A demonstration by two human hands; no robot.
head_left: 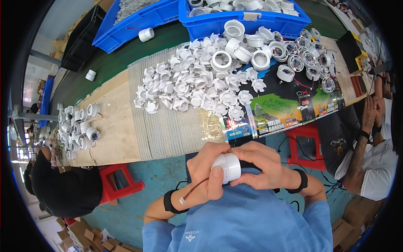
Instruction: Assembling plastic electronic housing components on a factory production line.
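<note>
Both hands, left hand (208, 174) and right hand (262, 166), pinch a small white plastic housing (226, 167) over the lap, red lead (194, 190) trailing. It looks light, rigid, smooth; grip closed around its rim. Similar parts crowd the bench (113, 122).

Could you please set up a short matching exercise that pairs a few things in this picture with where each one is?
Things:
1. white round housing
2. blue bin
3. red stool
4. pile of white fan-shaped parts

Places:
A. on the mesh mat on the bench
B. between both hands
C. on the floor under the bench
D. far edge of the bench

Pairs: 1-B, 2-D, 3-C, 4-A
</note>
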